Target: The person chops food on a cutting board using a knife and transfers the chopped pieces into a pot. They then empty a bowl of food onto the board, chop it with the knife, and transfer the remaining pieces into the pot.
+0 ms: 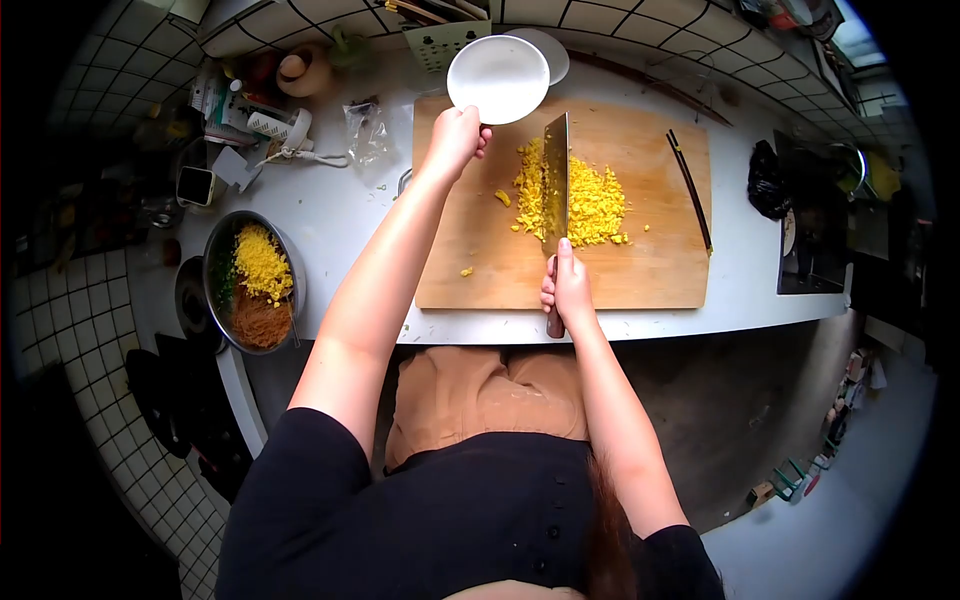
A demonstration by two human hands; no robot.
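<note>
My left hand (462, 140) is closed on the near rim of a white bowl (498, 80), at the upper left edge of the wooden cutting board (640, 280). In my right hand (569, 287) is the handle of a cleaver (557, 180). Its broad blade stands on edge, pointing away from me, among chopped yellow pieces (597, 205) that lie on both sides of it. A few loose bits are scattered on the board. Dark chopsticks (689, 190) rest along the board's right side.
A metal bowl (296, 262) with yellow, green and brown food stands at the left. Behind it are a small screen device (195, 186), a plastic bag (368, 135) and a green grater (445, 42). A white plate (545, 52) sits behind the board; a black bag (768, 180) lies right.
</note>
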